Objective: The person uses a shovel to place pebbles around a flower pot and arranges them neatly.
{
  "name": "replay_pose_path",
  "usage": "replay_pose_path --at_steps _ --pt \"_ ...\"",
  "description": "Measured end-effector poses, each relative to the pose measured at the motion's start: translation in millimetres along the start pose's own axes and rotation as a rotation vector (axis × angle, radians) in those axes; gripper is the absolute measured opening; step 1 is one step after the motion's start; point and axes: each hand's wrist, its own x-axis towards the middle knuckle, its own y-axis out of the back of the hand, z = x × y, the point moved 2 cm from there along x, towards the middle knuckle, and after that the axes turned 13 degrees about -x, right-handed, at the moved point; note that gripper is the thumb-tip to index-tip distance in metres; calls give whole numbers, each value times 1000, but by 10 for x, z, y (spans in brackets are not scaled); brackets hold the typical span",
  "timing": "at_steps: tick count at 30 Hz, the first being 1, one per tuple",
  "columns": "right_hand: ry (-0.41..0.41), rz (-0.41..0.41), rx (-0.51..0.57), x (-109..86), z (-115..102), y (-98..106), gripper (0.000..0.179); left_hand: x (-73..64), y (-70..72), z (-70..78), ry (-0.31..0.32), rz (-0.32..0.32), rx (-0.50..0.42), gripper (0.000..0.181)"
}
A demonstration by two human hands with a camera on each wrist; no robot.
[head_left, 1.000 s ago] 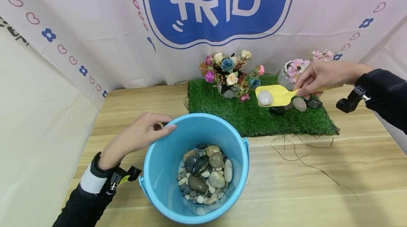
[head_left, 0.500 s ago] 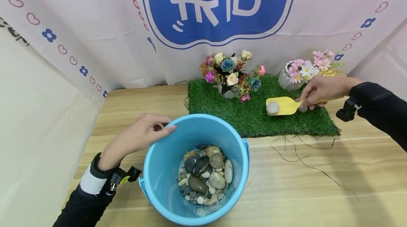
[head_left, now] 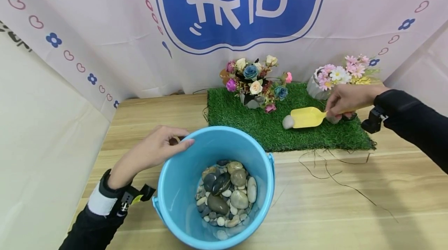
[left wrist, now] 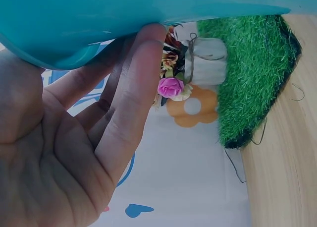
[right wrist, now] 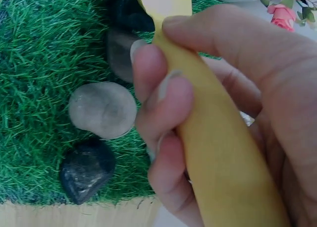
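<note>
My right hand (head_left: 346, 100) grips the handle of a yellow toy shovel (head_left: 308, 118), low over the artificial grass mat. A pale grey stone (head_left: 288, 122) lies at the front edge of the shovel's scoop, mostly off it and seemingly on the grass. In the right wrist view, fingers curl round the yellow handle (right wrist: 213, 133), above a light grey stone (right wrist: 103, 110) and a black stone (right wrist: 87, 171). My left hand (head_left: 154, 149) pinches the rim of a light blue bucket (head_left: 178, 187), thumb inside and fingers outside. Several stones (head_left: 227, 191) cover the bucket's bottom.
On the green grass mat (head_left: 273, 137) stand a pot of mixed flowers (head_left: 252, 83) and a pale pot of pink and white daisies (head_left: 337, 75). Loose dark threads (head_left: 336, 178) trail over the wooden table (head_left: 315, 215). A printed white cloth (head_left: 115, 36) hangs behind.
My right hand has lowered the shovel to the mat and then shifted left a little. The pale stone has slid from the scoop to its front edge. My left hand stays on the bucket.
</note>
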Motion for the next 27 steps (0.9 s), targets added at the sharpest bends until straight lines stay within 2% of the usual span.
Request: replay_pose_path --at_steps 4,16,18,22,24,27 --pt "-55 12 -27 -3 -34 37 16 -2 -3 0 -6 -2 4 20" --pt "-81 -17 -29 -143 46 76 16 4 -1 -5 -18 -3 22 20" --pt "-46 -19 -19 -172 44 82 16 6 -3 -4 -18 -4 24 19" --pt "93 -6 -18 -209 -54 121 15 2 -6 2 -14 -8 19 20" --pt "158 10 -20 -218 -155 163 16 0 -5 4 -13 -8 16 20" --pt "210 60 -51 -232 -374 237 19 2 -6 6 -13 -10 14 20"
